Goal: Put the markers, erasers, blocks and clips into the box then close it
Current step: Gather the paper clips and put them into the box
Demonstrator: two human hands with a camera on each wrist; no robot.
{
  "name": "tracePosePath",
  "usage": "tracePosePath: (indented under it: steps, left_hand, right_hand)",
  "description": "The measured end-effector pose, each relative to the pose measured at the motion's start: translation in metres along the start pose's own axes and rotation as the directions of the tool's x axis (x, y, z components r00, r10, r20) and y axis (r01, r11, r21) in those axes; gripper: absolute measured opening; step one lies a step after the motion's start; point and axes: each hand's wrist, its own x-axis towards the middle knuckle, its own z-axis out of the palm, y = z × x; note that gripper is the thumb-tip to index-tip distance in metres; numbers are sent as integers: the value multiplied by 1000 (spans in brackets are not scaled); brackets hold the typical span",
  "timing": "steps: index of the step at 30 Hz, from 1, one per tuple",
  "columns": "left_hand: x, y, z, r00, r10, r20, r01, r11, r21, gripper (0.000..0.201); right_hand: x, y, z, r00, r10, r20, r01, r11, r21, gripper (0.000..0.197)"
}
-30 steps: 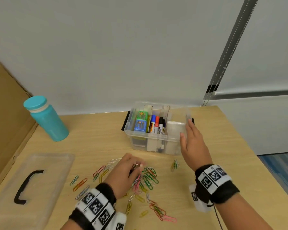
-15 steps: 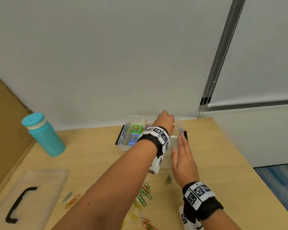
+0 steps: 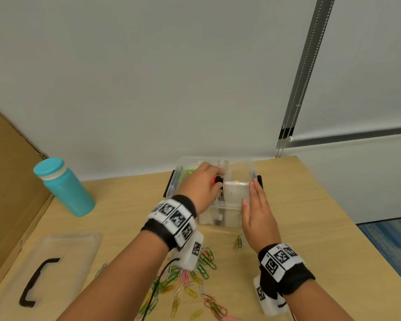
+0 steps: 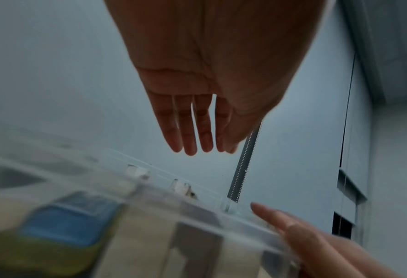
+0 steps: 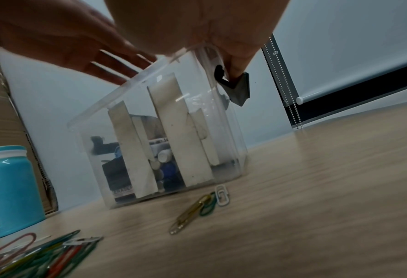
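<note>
The clear plastic box stands open at the table's far side, with markers, a green block and white erasers inside. My left hand hovers over the box, fingers straight and together, holding nothing; the left wrist view shows the left hand above the box rim. My right hand lies flat against the box's right end, its fingertips by the black latch. Several coloured paper clips lie scattered on the table in front of the box, a few clips near its front wall.
The clear lid with a black handle lies at the front left. A teal bottle stands left of the box, beside a cardboard sheet. The table ends just right of the box, with floor beyond.
My left hand left the clip pile, rose and reached over the box, where it now hangs with straight fingers. My right hand stayed against the box's right end.
</note>
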Motion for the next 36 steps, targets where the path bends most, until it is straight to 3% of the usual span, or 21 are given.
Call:
tracePosePath:
  steps: [2,5,8,10,12,14,17,19,21,25,28,33,35,36]
  left_hand:
    - [-33,-20,-9,995,0,-102,6,998,56,32]
    - [-76,-67,-18,971,-104,-217,125,989,83,31]
    - [-113,-111,-20,946,-237,-220,257,964,69,29]
    - [-137,-135,-17,930,-335,-153,356,925,135,28]
    - [-157,-154,-14,869,-494,-42,489,840,234,31]
    - [-172,-168,-13,771,-633,68,584,746,319,37]
    - [-190,-180,-10,715,-679,168,590,715,376,42]
    - [-199,-182,-6,728,-656,200,560,737,379,44]
    - [-204,-179,-1,760,-614,212,527,774,350,45]
    - [-209,-158,13,846,-472,248,416,875,248,46]
    - [-207,-151,17,876,-382,294,349,923,162,46]
    - [-202,-176,-13,886,-388,253,363,921,142,37]
    - [-204,-188,-28,884,-409,227,378,910,171,31]
    - [-206,-192,-34,872,-428,238,396,902,171,26]
  right_hand:
    - [-3,-4,-4,1000,21,9,-22,999,47,60]
    - [-22,-14,-8,993,119,-11,-115,977,179,62]
    - [-52,-22,-6,982,163,-97,-141,968,205,62]
    - [-68,-26,-3,985,130,-117,-105,974,201,52]
    - [-76,-28,0,995,99,-13,-94,976,197,35]
    - [-77,-29,3,984,77,161,-92,992,85,24]
    - [-73,-28,14,881,206,426,-151,975,-160,45]
    - [-72,-33,22,771,329,545,-204,938,-279,61]
    - [-76,-40,31,717,331,614,-162,935,-316,65]
    - [-94,-62,45,685,146,714,-20,983,-182,63]
    - [-101,-78,45,673,79,736,-16,996,-92,62]
    - [-94,-91,15,750,103,653,-68,995,-79,58]
    - [-94,-91,4,744,180,643,-62,978,-201,62]
    - [-96,-90,-1,714,247,655,-74,957,-281,65]
